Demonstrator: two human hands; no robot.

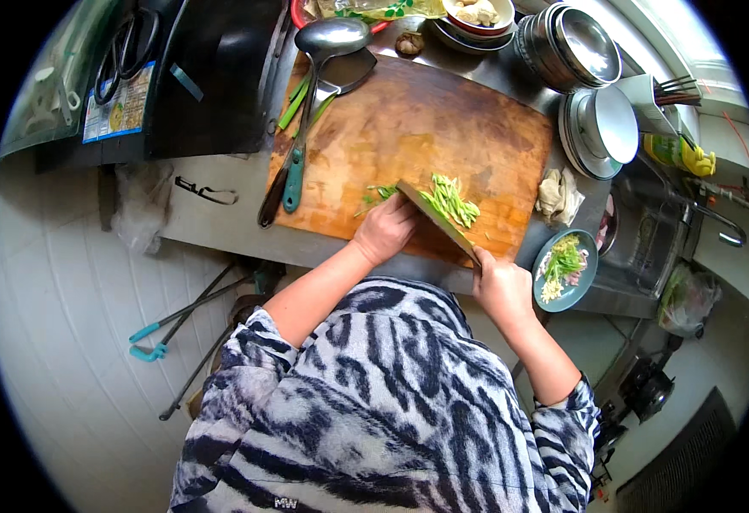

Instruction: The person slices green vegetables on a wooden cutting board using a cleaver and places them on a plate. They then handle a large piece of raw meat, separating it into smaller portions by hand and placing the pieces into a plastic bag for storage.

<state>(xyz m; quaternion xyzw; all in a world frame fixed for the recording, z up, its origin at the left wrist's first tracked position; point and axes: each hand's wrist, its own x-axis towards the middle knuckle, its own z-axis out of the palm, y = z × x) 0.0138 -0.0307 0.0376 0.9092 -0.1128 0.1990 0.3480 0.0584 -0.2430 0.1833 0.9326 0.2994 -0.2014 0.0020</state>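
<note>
My right hand (504, 291) grips the handle of a kitchen knife (438, 221), whose blade slants across the near part of a wooden cutting board (417, 107). Against the blade's left side, my left hand (385, 229) is closed with its fingers curled down on a green vegetable (381, 191); most of that piece is hidden under the fingers. Thin cut green strips (449, 202) lie in a small heap just right of the blade. Right of the board, a blue-green plate (592, 269) holds chopped green, pale yellow and pinkish bits.
A ladle (333, 36) and a spatula (294, 181) lie over the board's left side, by green stalks (293, 104). Stacked metal bowls (588, 47), white bowls (609, 128), a crumpled cloth (560, 197) and a sink (648, 235) stand to the right. A garlic bulb (409, 43) sits behind.
</note>
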